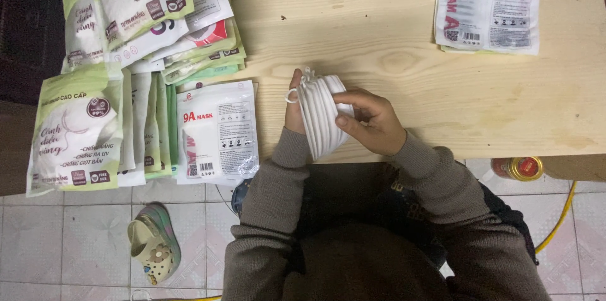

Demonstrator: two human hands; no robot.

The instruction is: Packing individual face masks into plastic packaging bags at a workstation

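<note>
Head view: both hands grip a stack of white masks [320,118] on edge above the table [391,36] front, its long axis running near-to-far; left hand [294,106] and right hand [372,121] pinch its sides.

Bare wooden table [379,17] at 12 o'clock: free passage. Packet piles [145,54] block 9–11; white packet stack [489,4] blocks 2.

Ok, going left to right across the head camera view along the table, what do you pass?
Green and white pouches → white pouch with red print → left hand → stack of white masks → right hand → white packet at the table's far right.
</note>
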